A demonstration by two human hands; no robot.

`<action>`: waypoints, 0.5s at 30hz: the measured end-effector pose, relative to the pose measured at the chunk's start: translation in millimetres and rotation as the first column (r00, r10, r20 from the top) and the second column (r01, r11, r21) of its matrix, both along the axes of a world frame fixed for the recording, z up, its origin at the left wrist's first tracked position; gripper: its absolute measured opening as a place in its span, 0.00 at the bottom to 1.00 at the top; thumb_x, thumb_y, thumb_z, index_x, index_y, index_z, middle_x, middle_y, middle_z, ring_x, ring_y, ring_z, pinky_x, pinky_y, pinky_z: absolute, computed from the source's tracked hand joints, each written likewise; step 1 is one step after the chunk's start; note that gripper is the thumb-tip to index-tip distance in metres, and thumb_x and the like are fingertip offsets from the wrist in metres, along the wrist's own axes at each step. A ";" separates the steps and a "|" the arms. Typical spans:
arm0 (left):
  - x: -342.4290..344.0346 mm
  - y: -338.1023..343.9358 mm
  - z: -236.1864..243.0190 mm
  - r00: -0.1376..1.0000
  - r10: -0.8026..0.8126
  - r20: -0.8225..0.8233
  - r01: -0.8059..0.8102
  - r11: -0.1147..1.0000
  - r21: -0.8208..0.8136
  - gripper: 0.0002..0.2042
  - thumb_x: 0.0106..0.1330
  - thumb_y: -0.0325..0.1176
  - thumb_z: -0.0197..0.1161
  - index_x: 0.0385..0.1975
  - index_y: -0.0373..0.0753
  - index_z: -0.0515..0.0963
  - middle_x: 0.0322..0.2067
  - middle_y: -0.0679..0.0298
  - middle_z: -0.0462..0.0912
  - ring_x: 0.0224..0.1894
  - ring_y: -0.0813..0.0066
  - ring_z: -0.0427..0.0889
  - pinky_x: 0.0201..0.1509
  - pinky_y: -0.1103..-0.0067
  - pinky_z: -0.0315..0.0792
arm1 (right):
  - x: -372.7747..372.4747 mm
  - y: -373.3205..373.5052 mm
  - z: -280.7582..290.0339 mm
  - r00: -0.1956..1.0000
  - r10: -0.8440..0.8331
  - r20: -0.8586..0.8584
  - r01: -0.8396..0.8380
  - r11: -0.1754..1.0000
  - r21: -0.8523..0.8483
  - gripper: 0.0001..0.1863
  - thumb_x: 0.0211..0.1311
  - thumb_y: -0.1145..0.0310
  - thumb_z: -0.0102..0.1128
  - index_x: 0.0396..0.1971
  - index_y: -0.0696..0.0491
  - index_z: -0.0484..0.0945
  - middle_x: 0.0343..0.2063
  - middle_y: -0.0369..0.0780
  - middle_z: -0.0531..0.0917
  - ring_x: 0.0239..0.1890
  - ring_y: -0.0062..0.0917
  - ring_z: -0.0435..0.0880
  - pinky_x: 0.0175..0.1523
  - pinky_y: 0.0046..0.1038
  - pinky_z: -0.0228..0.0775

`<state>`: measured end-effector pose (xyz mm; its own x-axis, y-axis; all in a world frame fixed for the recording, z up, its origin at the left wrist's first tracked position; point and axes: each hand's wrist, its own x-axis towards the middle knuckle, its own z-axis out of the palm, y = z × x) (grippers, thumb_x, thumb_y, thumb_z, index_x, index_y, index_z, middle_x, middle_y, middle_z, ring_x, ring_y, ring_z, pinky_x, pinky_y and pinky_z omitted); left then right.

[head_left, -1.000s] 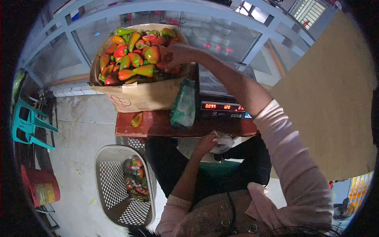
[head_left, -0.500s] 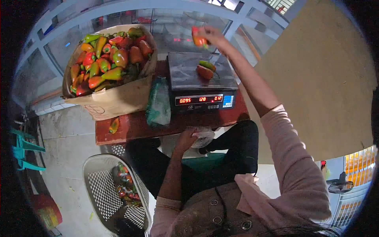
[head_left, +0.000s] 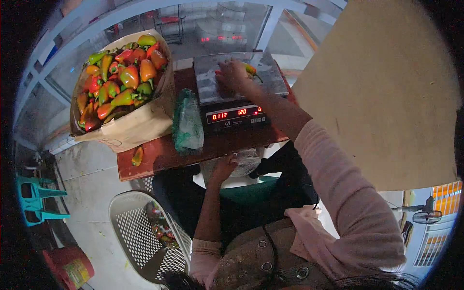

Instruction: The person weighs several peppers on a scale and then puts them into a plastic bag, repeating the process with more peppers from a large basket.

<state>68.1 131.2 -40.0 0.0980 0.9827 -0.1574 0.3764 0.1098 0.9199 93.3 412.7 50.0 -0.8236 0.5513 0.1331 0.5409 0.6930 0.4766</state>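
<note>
My right hand [head_left: 233, 75] has come down from the box [head_left: 126, 126] onto the scale [head_left: 232, 92], fingers curled over peppers [head_left: 249, 69]; my left hand [head_left: 225, 167] pinches a plastic bag [head_left: 244, 162]. Weighing has begun.

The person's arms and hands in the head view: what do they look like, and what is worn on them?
Both hands are bare, with no gloves; I can make out no rings or watch. The right hand comes out of a long, loose pale pink sleeve that covers the arm down to near the wrist. The left hand has a bare forearm; its pale pink sleeve is pushed up to about the elbow.
</note>
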 end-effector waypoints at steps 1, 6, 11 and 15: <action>-3.2 -2.2 -3.5 0.999 -0.004 -0.035 0.002 0.998 -0.065 0.14 0.49 0.34 0.52 0.37 0.41 0.69 0.36 0.56 0.71 0.39 0.59 0.69 0.43 0.71 0.63 | -4.1 -2.2 -4.6 0.999 0.024 -0.033 -0.024 1.000 0.005 0.15 0.48 0.56 0.45 0.34 0.47 0.72 0.32 0.39 0.72 0.36 0.29 0.72 0.38 0.27 0.62; -12.0 -12.1 -8.8 0.995 0.007 -0.098 -0.013 0.998 -0.059 0.13 0.50 0.33 0.51 0.37 0.40 0.68 0.35 0.55 0.71 0.39 0.61 0.70 0.42 0.70 0.63 | -9.7 -20.7 36.1 0.928 0.099 -0.359 -0.178 0.964 -0.196 0.16 0.48 0.54 0.46 0.31 0.49 0.74 0.24 0.42 0.75 0.29 0.32 0.74 0.34 0.31 0.63; -7.1 -5.5 -19.8 0.999 0.002 -0.034 -0.003 0.999 -0.032 0.14 0.50 0.32 0.51 0.36 0.35 0.68 0.33 0.53 0.72 0.37 0.60 0.72 0.40 0.72 0.64 | 2.6 4.6 47.0 0.844 -0.124 -0.522 -0.196 0.834 -0.516 0.17 0.46 0.53 0.49 0.26 0.53 0.74 0.21 0.46 0.76 0.26 0.38 0.74 0.31 0.35 0.63; -6.9 -3.6 -13.4 1.000 0.022 -0.011 -0.023 0.998 -0.052 0.15 0.49 0.32 0.51 0.37 0.34 0.67 0.35 0.52 0.71 0.39 0.60 0.70 0.42 0.71 0.63 | 5.0 8.4 51.9 0.863 -0.067 -0.501 -0.196 0.870 -0.453 0.15 0.45 0.55 0.51 0.25 0.53 0.74 0.24 0.44 0.76 0.27 0.37 0.74 0.32 0.33 0.64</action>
